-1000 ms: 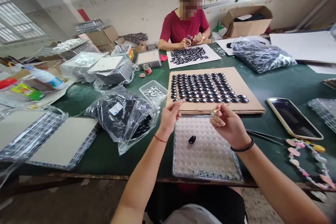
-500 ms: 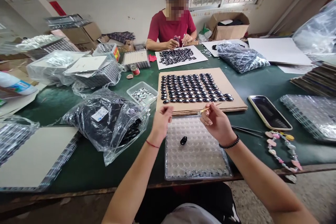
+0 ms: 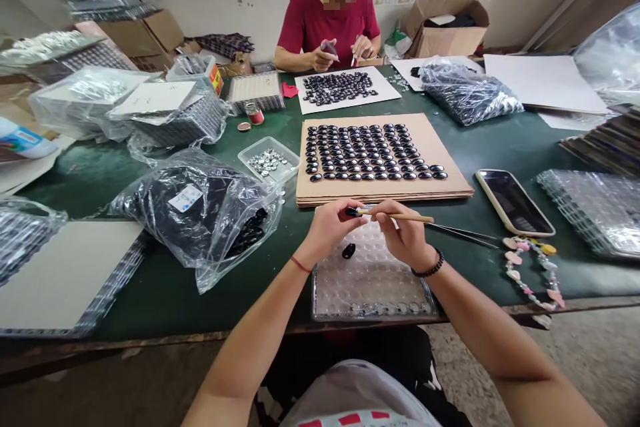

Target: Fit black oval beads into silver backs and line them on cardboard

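My left hand (image 3: 333, 225) pinches a small glossy black oval piece (image 3: 354, 212) between thumb and fingers. My right hand (image 3: 403, 230) is closed round a thin wooden stick (image 3: 413, 217), whose pale yellowish tip meets the black piece; whether it ends in a brush is too small to tell. Both hands are over the far part of a clear dimpled tray (image 3: 370, 280). One loose black piece (image 3: 349, 251) lies on this tray, and several ring-like clear bits (image 3: 390, 309) line its near edge.
Beyond my hands, rows of black ovals (image 3: 360, 153) cover a cardboard stack (image 3: 440, 147). A plastic box (image 3: 270, 160) of small silvery parts and a bag (image 3: 185, 213) of black pieces are left. Tweezers (image 3: 465, 233), a phone (image 3: 515, 201) and a beaded strap (image 3: 515, 273) lie right. A co-worker (image 3: 327, 27) sits opposite.
My left hand has moved right, bringing the black piece to the stick. The stick in my right hand has turned so its tip points left at the piece. The view has tilted down slightly.
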The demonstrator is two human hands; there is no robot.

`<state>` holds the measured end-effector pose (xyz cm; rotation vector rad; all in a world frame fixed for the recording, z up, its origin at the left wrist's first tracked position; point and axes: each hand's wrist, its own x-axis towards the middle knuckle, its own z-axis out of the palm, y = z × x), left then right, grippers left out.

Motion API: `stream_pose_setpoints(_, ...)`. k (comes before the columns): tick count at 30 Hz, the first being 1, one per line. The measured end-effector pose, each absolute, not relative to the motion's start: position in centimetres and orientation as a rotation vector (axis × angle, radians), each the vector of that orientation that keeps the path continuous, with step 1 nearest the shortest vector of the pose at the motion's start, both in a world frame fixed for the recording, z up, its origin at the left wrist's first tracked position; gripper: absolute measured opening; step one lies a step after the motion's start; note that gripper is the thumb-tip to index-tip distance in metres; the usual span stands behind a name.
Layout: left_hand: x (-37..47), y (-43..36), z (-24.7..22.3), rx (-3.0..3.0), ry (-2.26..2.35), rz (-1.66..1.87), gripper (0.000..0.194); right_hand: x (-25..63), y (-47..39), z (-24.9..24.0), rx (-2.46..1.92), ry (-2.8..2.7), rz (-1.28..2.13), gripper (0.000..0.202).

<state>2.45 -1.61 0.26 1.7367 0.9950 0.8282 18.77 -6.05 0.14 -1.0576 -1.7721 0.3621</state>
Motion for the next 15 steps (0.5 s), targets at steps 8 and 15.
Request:
stream_pose_setpoints(8,2.63,-2.04,0.37,1.859,1.044,0.859,0.03,18.66,-6.06,0.34,-1.094,-1.888,0.226,0.018)
stream_pose_setpoints(15,2.58,-2.01,0.69,1.841,1.038,0.857,0.029,18.7,-6.08,0.45,-1.076,-1.894,0.207,0.016)
